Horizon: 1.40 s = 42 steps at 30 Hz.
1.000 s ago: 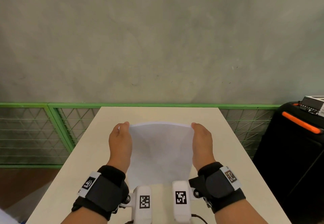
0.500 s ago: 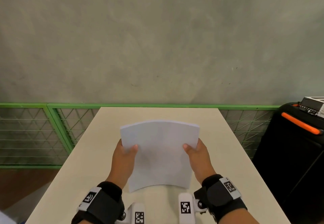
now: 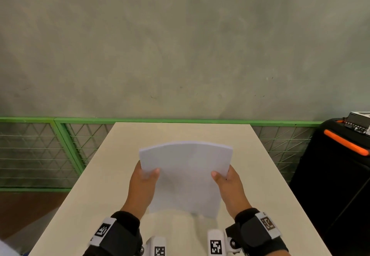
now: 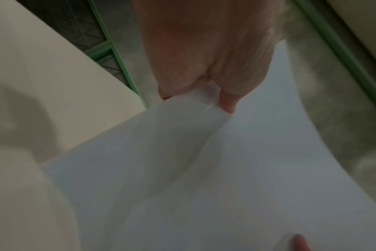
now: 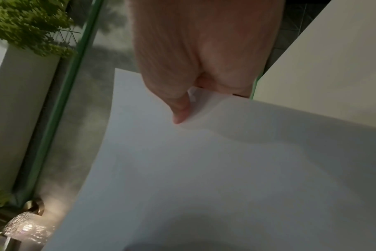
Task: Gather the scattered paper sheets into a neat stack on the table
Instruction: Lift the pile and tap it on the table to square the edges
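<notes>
Beige table (image 3: 260,175), paper stack (image 3: 186,175) pinched by left hand (image 3: 143,185), right hand (image 3: 230,187)

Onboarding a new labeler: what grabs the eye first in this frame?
The white paper stack, bowed and held up over the middle of the beige table. The left hand and right hand pinch its side edges, thumbs on top. After that, the green mesh fence behind the table and the black case with an orange handle at far right.

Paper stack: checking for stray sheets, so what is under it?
Under the paper stack only bare table and its shadow show. Both hands' fingers, behind the sheets, are hidden; the left hand and right hand show thumbs in front.
</notes>
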{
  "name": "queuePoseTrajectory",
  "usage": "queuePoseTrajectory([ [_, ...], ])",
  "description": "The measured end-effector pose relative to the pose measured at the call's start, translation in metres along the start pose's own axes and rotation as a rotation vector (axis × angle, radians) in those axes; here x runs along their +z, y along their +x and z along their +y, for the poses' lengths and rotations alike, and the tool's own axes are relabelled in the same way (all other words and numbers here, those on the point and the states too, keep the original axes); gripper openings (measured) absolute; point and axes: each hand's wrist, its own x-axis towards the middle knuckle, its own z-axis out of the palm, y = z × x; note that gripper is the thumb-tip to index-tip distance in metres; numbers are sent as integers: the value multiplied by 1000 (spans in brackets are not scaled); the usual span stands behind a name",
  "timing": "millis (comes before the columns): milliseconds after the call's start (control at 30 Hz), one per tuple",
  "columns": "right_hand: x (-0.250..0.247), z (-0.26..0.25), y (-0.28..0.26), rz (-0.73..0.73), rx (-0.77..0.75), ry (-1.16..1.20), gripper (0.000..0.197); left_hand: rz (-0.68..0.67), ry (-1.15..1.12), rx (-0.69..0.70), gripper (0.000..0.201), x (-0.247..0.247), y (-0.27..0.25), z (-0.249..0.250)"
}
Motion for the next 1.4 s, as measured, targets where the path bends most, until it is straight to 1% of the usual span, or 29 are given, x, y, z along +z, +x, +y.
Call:
queuePoseTrajectory([
  [100,1,3,0,-4,17,18,32,-14,-26,-20,48,1,-1,-4],
  [233,1,0,2,1,6,44,33,1,-46,-22,41,1,4,0],
  [333,0,-4,2,1,-20,46,33,-16,-64,12,54,-2,4,6],
  [367,0,-6,2,-5,-30,54,31,-15,-76,25,53,-2,5,9],
  [433,0,-10,1,-17,-46,74,26,32,-104,40,38,-1,6,16],
  [500,2,-18,1,-26,-65,109,24,101,-158,13,23,3,6,28],
  [533,2,-22,2,-27,-77,134,23,129,-177,-13,20,5,7,33],
  [600,4,-32,3,-1,-93,171,18,181,-219,-63,27,9,9,43],
  [667,6,-41,6,59,-75,202,22,220,-252,-103,35,13,13,50],
  [733,10,-48,8,106,-36,241,31,232,-251,-127,30,15,17,52],
  [800,13,-52,9,125,10,257,33,242,-247,-137,24,16,19,53],
  [900,15,-54,11,132,39,257,30,238,-237,-152,22,18,17,56],
  [1067,14,-57,10,127,57,268,33,208,-214,-140,22,17,13,61],
  [1133,13,-57,9,98,26,237,26,177,-202,-112,19,16,12,60],
  [1200,11,-52,8,52,-37,156,17,140,-148,-59,19,13,13,54],
  [1233,10,-47,7,33,-70,108,20,116,-111,-23,20,11,13,48],
  [1267,10,-41,6,22,-91,67,21,91,-77,4,25,8,13,39],
  [1300,9,-34,6,24,-96,35,18,65,-50,11,33,5,13,29],
  [1333,9,-26,6,29,-83,14,17,43,-35,0,42,2,13,19],
  [1400,8,-7,6,26,-31,-9,24,13,-20,-43,53,-3,11,-4],
])
